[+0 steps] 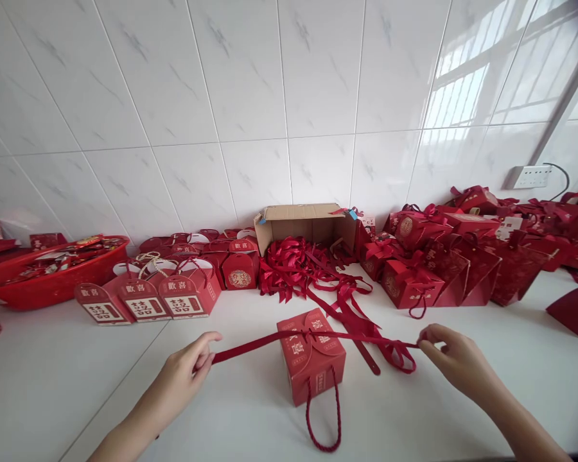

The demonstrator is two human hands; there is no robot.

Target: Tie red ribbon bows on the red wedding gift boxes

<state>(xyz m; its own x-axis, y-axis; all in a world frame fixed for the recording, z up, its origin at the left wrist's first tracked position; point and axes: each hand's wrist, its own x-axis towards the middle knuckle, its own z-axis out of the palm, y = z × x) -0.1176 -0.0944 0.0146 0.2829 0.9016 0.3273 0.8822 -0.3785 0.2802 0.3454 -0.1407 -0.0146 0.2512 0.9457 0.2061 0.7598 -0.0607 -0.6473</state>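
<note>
A red gift box [313, 359] with gold lettering stands on the white table in front of me, its rope handle [340, 417] hanging down at the near side. Across its top runs a dark red ribbon [250, 346], crossed or knotted at the middle of the lid and stretched out to both sides. My left hand [197, 359] pinches the ribbon's left end. On the other side, my right hand [438, 343] grips the right end between thumb and fingers. Neither hand touches the box.
Behind the box, loose ribbons [293, 263] spill from a cardboard carton [303, 213]. Open red boxes [187, 298] stand to the left, beside a red basin [43, 292] of small packets. Ribboned boxes [409, 285] crowd the right. A power strip [530, 177] hangs on the tiled wall.
</note>
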